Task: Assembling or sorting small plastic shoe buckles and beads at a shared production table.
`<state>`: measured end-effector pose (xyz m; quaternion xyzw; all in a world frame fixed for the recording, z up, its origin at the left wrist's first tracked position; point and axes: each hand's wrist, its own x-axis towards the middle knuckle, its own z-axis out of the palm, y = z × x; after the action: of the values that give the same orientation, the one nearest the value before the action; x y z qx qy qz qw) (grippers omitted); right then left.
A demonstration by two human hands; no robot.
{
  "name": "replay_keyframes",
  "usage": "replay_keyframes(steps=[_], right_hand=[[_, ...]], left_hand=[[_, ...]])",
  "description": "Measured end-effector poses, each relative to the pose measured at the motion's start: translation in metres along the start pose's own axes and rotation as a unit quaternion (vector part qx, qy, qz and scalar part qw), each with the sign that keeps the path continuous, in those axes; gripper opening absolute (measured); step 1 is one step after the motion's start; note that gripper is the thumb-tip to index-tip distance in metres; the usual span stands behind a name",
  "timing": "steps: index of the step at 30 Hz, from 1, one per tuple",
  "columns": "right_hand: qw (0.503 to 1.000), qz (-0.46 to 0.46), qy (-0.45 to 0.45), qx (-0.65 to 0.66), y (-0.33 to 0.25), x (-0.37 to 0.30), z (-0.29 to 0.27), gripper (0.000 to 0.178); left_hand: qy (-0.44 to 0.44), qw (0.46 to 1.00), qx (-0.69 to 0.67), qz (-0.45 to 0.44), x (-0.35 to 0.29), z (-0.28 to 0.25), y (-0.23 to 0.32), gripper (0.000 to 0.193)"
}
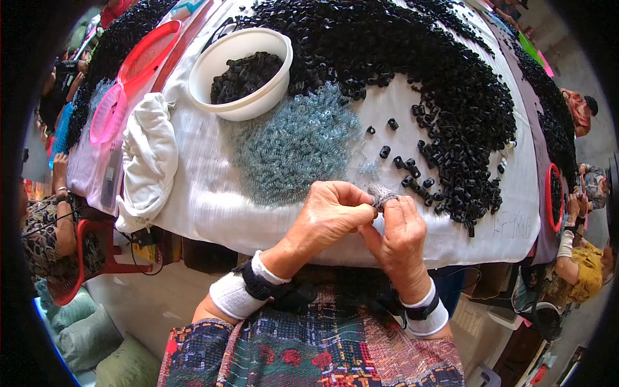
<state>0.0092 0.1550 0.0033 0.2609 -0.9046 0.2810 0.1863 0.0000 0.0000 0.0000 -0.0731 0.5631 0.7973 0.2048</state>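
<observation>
Just past the table's near edge, my left hand (332, 209) and my right hand (400, 231) meet fingertip to fingertip. Both are closed in a pinch. Between and behind the fingers shows a small greyish, textured bit (382, 193); whether it is held or wrapped round a finger, I cannot tell. What the fingertips grip is too small and covered to name. Right beyond my left hand spreads a heap of small blue-grey springs (296, 145), some tangled together. Loose small black plastic pieces (412, 169) lie ahead of my right hand, at the rim of a large black pile (461, 129).
A white bowl (240, 109) with black pieces stands left of the springs. Left of it lie a bunched white cloth (149, 151), a pink basket (108, 115) and a red one (149, 51). People work at both sides. A red chair (80, 258) stands at left.
</observation>
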Motion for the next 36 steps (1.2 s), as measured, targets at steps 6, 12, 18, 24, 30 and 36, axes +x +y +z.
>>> replay_keyframes(steps=[6, 12, 18, 24, 30, 36], right_hand=[[1.000, -0.007, 0.006, -0.004, 0.003, 0.001, 0.006, 0.025], [1.000, -0.014, 0.003, 0.009, 0.003, -0.002, 0.013, 0.023], [0.999, -0.014, 0.024, 0.023, 0.005, 0.003, 0.011, 0.024], [0.998, -0.018, 0.062, 0.021, 0.001, 0.007, 0.005, 0.025], [0.999, -0.028, 0.026, 0.006, 0.000, 0.004, 0.002, 0.025], [0.998, -0.038, 0.039, 0.008, 0.000, 0.004, 0.000, 0.024]], left_hand=[[-0.003, 0.998, 0.057, 0.003, 0.001, -0.005, 0.001, 0.013], [-0.014, 0.993, 0.119, 0.016, 0.003, -0.010, 0.000, 0.015], [-0.021, 0.998, 0.057, -0.010, 0.001, -0.010, 0.003, 0.021], [-0.067, 0.996, 0.052, -0.002, 0.001, -0.014, 0.002, 0.024], [-0.078, 0.994, 0.071, 0.008, 0.000, -0.015, 0.004, 0.026], [-0.105, 0.991, 0.083, -0.009, -0.004, -0.015, 0.010, 0.021]])
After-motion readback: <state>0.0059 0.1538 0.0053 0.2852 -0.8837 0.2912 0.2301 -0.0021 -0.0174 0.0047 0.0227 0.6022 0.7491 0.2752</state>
